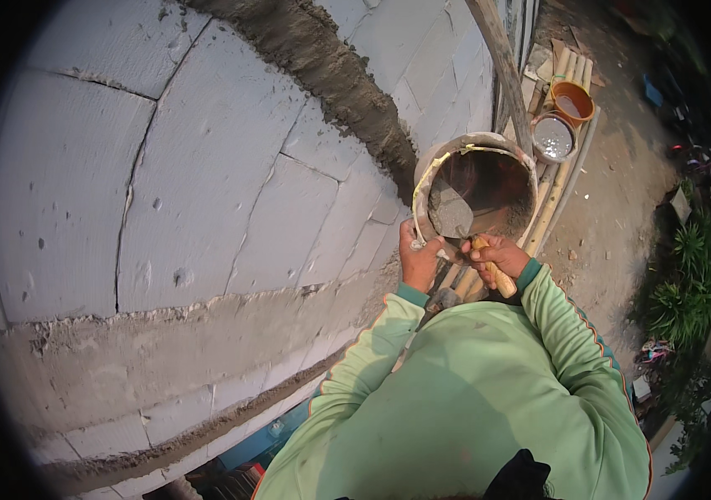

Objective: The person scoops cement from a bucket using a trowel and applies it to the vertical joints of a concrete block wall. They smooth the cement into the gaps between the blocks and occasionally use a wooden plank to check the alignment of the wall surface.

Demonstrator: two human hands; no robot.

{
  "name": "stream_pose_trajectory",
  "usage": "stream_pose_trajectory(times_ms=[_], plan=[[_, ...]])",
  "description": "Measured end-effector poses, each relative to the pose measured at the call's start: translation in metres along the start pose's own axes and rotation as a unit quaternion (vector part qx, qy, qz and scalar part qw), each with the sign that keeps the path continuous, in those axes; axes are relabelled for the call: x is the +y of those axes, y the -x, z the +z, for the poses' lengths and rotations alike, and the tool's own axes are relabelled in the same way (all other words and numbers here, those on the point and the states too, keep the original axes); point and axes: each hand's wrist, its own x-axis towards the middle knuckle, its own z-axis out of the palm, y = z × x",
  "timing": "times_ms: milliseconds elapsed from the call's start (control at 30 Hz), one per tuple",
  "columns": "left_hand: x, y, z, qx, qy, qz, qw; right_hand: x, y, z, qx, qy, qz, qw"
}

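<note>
Tilted toward me, a round bucket (pixel 424 185) with a mortar-crusted rim stands against the wall side. My left hand (pixel 419 255) grips its near left rim, thumb over the edge. In my right hand (pixel 503 253) is a trowel, the fingers wrapped round its wooden handle (pixel 495 268). The trowel's grey, mortar-smeared blade (pixel 454 212) is inside the bucket, near its left wall. Some wet mortar clings to the bucket's inside; how much lies at the bottom is hidden in shadow.
A pale block wall (pixel 197 183) fills the left, with a rough band of wet mortar (pixel 322 62) across it. Bamboo poles (pixel 557 196) form a narrow platform on the right, holding an orange bucket (pixel 592 108) and a pale-filled bucket (pixel 553 137). A slanting wooden pole (pixel 501 67) rises beside them. Plants (pixel 682 287) grow beyond.
</note>
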Motion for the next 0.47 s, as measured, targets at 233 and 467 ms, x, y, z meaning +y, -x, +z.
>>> stream_pose_trajectory(times_ms=[233,467], plan=[[-0.045,0.042,-0.032,0.170,0.183,-0.203,0.947,0.000,0.036,0.017,0.010,0.017,0.032,0.999],[-0.100,0.027,-0.096,0.281,0.176,-0.234,0.914,-0.092,0.026,0.103,-0.049,-0.040,-0.216,0.974]])
